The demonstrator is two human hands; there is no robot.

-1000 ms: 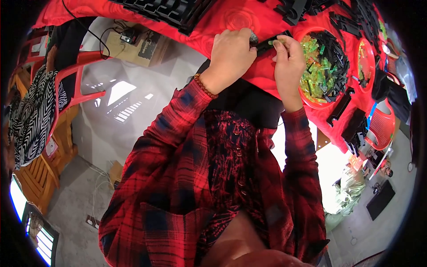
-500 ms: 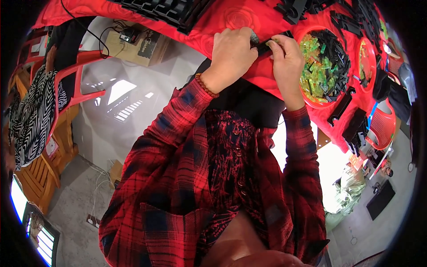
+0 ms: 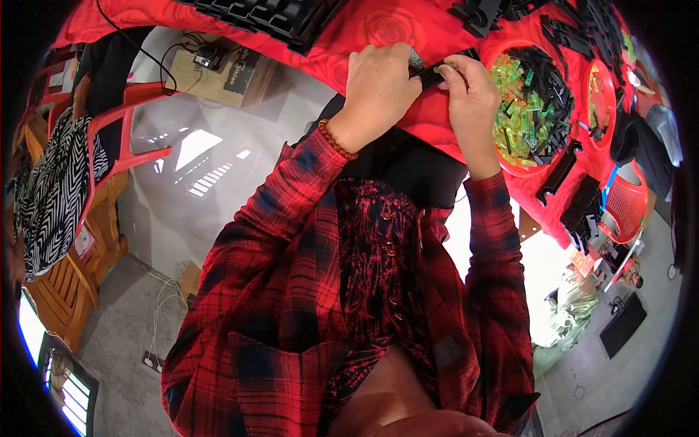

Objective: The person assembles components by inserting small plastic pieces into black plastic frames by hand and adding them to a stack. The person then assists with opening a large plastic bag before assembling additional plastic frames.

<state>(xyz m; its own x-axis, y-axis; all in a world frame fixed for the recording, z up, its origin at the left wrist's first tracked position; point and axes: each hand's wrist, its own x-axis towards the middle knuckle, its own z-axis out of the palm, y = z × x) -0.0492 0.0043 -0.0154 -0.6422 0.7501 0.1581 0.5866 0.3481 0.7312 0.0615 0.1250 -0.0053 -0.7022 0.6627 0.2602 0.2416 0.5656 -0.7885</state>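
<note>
My left hand (image 3: 380,86) is closed around a black plastic part (image 3: 431,75), whose end sticks out toward my right hand; the rest is hidden by the fingers. A greyish rounded bit shows beside the left fingertips, too small to name. My right hand (image 3: 473,105) pinches at the protruding end with thumb and forefinger. A tiny yellowish piece seems to show at those fingertips, likely of the same kind as the pieces in the bowl. Just right of it stands a red round bowl (image 3: 526,172) holding translucent yellow-green plastic pieces (image 3: 513,120) and small black pieces (image 3: 557,109).
A red rose-patterned cloth (image 3: 386,29) covers the table. Black slotted parts (image 3: 273,20) lie at the far left, more black parts (image 3: 484,14) at the far right. A second red bowl (image 3: 600,102) stands farther right. A cardboard box (image 3: 226,76) and red chair (image 3: 120,131) are left.
Both hands stay nearly in place around the black part. My right hand has shifted very slightly, its fingertips still at the part's end.
</note>
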